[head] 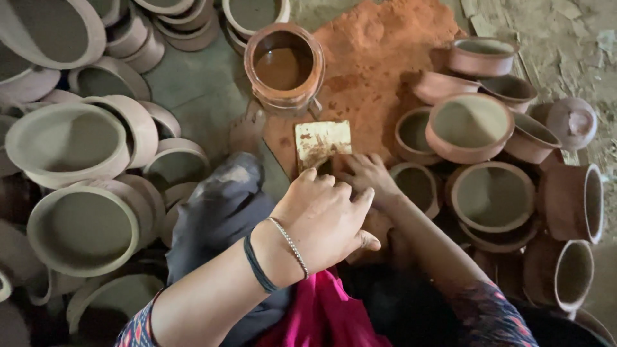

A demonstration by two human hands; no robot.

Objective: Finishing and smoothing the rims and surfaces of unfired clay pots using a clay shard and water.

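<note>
My left hand (321, 215), with a thin bangle and a dark band at the wrist, hovers at the centre with its back to the camera and its fingers curled down. Whatever is under it is hidden. Just beyond and partly beneath it lies my right hand (367, 175), fingers spread flat, the fingertips touching the near edge of a stained yellowish square card (322, 142). The card lies on an orange-red board below a round container of brown liquid (283, 64). A heap of red powder (379, 58) spreads behind the card.
Pale unfired clay bowls (67, 144) are stacked along the left and top. Reddish coated pots (469, 125) crowd the right. A dark grey cloth (218, 212) lies left of my hands, pink fabric (321, 315) at my lap. Bare dirt floor shows at the top right.
</note>
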